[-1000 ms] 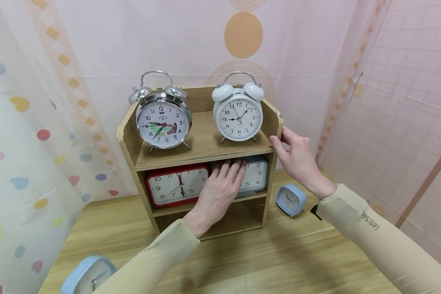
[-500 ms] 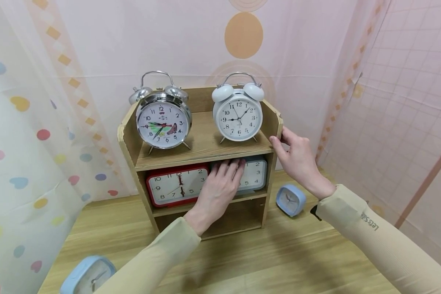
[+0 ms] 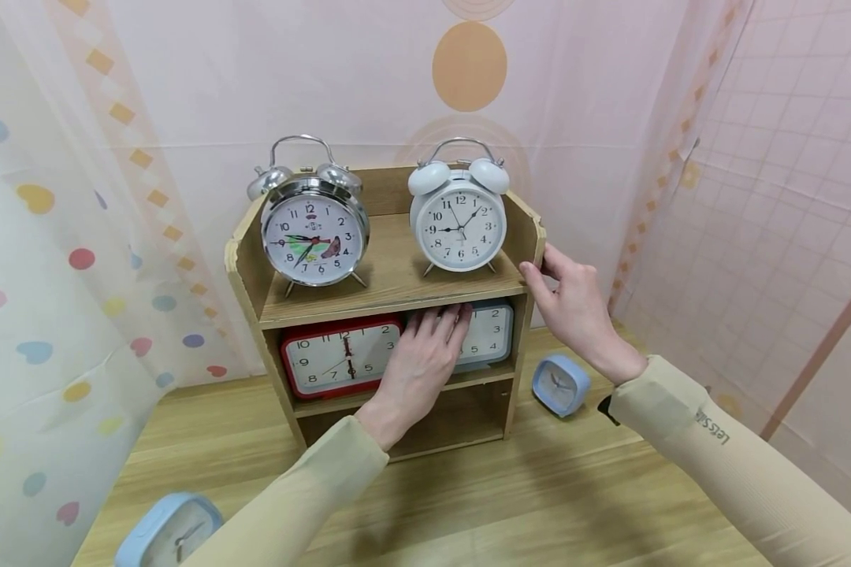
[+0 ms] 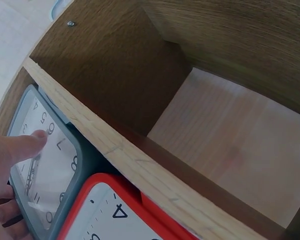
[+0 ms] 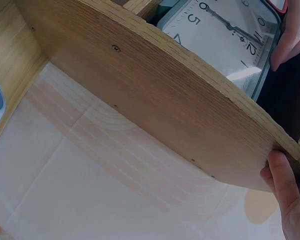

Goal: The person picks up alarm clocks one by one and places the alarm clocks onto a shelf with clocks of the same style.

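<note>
My left hand (image 3: 421,366) holds a grey-blue rectangular clock (image 3: 488,339) on the middle shelf of a small wooden shelf unit (image 3: 390,291). In the left wrist view the thumb (image 4: 32,145) presses on the clock's face, while the other fingers are at its top edge. Left of it stands a red-rimmed clock (image 3: 319,366), close beside the hand. My right hand (image 3: 574,303) grips the unit's right side panel (image 5: 155,85) near the top board, its thumb at the front edge. Part of the grey-blue clock is hidden behind my left hand.
On the top board stand a silver twin-bell alarm clock (image 3: 315,236) and a white one (image 3: 459,224). Small blue clocks rest on the wooden table (image 3: 539,504), one right of the unit (image 3: 560,386), another at front left (image 3: 170,531). Patterned curtains surround the table.
The grey-blue clock has shifted slightly left under my left hand, toward the red-rimmed clock. My right hand keeps its hold on the side panel.
</note>
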Tool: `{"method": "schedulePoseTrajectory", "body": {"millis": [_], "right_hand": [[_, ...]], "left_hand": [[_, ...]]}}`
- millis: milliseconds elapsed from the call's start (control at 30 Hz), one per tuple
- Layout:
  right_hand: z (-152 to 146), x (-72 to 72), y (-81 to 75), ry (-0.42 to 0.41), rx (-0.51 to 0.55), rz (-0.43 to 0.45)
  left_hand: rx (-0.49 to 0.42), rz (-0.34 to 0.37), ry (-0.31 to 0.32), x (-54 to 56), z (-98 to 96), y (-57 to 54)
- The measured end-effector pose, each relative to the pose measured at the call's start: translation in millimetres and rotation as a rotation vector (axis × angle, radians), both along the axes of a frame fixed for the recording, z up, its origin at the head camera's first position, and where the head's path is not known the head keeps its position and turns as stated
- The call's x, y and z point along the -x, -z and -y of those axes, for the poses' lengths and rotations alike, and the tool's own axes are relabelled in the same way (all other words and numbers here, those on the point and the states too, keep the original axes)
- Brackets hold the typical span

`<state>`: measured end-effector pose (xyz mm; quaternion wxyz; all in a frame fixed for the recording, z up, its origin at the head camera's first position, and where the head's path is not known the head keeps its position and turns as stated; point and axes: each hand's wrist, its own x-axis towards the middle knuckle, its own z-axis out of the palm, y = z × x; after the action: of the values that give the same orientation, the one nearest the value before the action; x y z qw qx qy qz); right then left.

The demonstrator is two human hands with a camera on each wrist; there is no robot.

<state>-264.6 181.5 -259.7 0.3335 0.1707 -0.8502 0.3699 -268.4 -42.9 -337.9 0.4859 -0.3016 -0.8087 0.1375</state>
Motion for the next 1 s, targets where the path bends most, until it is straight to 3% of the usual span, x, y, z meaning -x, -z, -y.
{"method": "schedulePoseTrajectory", "body": {"millis": [467,767,1000], "right_hand": [[0.6,-0.7,0.9,-0.002,0.001,-0.003],[0.2,-0.2,1.4,-0.003,0.002,-0.009],[0.1,-0.4,1.7,0.001,-0.005,-0.014]], "left_hand": [[0.019,0.013,0.008,-0.6,3.1,0.4],[0.027,0.0,0.072,-4.2,5.5,0.2],[0.041,0.017,0.132,-15.1,11.3,-0.2]]}}
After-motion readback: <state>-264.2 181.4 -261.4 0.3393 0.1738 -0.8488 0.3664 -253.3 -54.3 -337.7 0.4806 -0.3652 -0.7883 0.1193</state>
